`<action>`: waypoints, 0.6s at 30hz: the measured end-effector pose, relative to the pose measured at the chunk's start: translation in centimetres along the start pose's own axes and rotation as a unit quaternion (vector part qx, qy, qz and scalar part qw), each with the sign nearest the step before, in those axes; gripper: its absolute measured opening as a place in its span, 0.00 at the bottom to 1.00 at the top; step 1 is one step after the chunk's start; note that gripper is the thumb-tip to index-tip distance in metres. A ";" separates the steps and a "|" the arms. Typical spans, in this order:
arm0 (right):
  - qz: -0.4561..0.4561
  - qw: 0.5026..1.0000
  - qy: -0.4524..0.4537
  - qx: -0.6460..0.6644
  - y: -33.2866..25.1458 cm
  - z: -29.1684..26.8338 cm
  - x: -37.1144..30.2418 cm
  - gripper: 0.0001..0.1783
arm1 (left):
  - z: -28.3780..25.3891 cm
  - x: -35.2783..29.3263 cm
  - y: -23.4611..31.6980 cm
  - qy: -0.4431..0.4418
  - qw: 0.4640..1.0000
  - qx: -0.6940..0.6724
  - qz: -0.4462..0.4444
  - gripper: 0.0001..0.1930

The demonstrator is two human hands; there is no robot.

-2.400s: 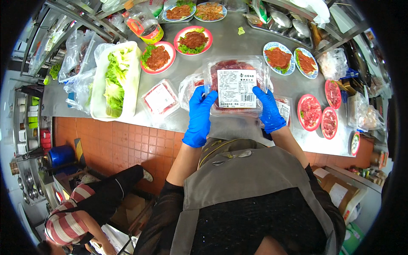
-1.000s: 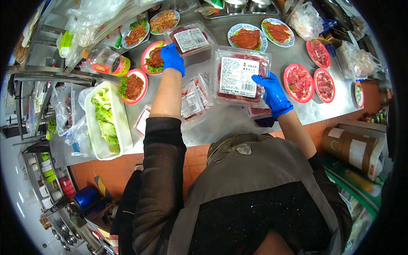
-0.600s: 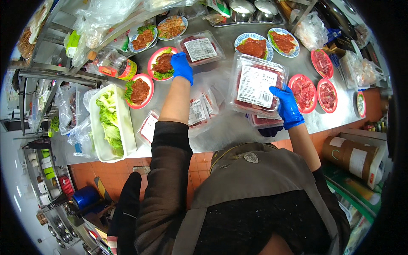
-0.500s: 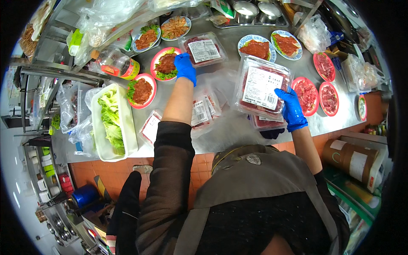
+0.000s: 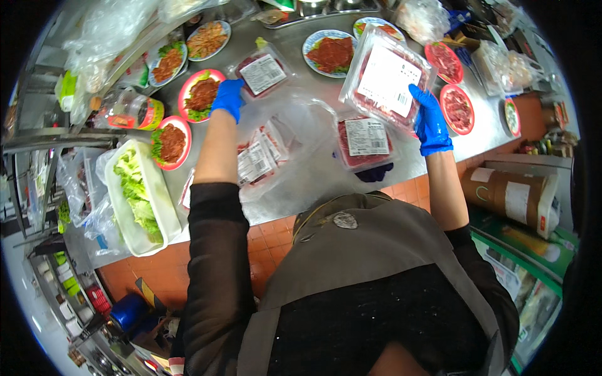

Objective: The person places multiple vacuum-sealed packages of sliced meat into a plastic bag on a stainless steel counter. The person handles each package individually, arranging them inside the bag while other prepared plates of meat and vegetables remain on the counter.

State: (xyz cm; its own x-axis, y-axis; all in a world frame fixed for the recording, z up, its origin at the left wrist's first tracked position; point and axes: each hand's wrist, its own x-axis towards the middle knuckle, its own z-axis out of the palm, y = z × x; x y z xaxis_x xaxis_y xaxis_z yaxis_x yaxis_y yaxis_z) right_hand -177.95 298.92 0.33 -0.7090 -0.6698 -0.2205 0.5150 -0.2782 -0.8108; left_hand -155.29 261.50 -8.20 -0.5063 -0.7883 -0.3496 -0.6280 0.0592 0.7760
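Observation:
My right hand (image 5: 431, 119), in a blue glove, grips the right edge of a clear sealed pack of red meat (image 5: 370, 97) with a white label. That pack is tilted above the table and hides part of the plates behind it. Another labelled meat pack (image 5: 367, 139) lies below it. My left hand (image 5: 227, 100), also gloved in blue, has its fingers drawn together at the rim of a red-edged plate of sauced meat (image 5: 202, 94). Close to those fingertips lies a meat pack (image 5: 262, 73); what they hold, if anything, is hidden.
A plastic bag (image 5: 295, 122) and more labelled packs (image 5: 256, 161) lie on the metal table. A white bin of lettuce (image 5: 164, 216) stands at left, below a plastic bottle (image 5: 132, 111). Plates of raw meat (image 5: 457, 109) sit at right, sauced meat (image 5: 330, 54) at the back.
My right hand has lifted its pack up and away, uncovering the pack beneath. The whole view has shifted, so the table things appear further left. My left hand stays beside the same plate.

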 end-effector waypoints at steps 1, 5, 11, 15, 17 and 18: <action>0.008 1.000 -0.006 0.009 -0.6 0.3 -0.2 0.28 | -0.7 -0.1 0.2 0.017 0.995 0.096 -0.002 0.18; 0.018 1.000 0.019 0.001 -1.0 -2.9 -0.4 0.26 | 0.6 -4.6 3.1 0.084 0.947 -0.256 0.175 0.15; 0.110 0.994 0.022 -0.009 2.3 -7.4 -2.1 0.29 | 8.8 -22.9 7.1 -0.337 0.913 -0.223 0.059 0.14; 0.156 0.987 0.037 0.009 4.6 -7.9 -2.1 0.30 | 17.2 -22.4 -0.3 -0.108 0.977 -0.011 0.181 0.20; 0.166 0.985 0.033 0.039 5.5 -8.5 -1.8 0.29 | 18.4 -21.9 0.2 -0.082 0.986 0.003 0.146 0.21; 0.179 0.982 0.028 0.055 5.6 -8.5 -1.9 0.29 | 18.7 -22.0 0.7 -0.081 0.990 -0.014 0.117 0.22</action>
State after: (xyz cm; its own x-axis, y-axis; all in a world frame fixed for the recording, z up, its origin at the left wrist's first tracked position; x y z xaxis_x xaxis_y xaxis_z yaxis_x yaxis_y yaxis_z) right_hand -177.83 304.47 -8.38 -0.4966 -0.6999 -0.5133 0.7832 -0.1064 -0.6126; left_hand -155.59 290.30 -9.80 -0.7256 -0.6458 -0.2375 -0.4673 0.2091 0.8590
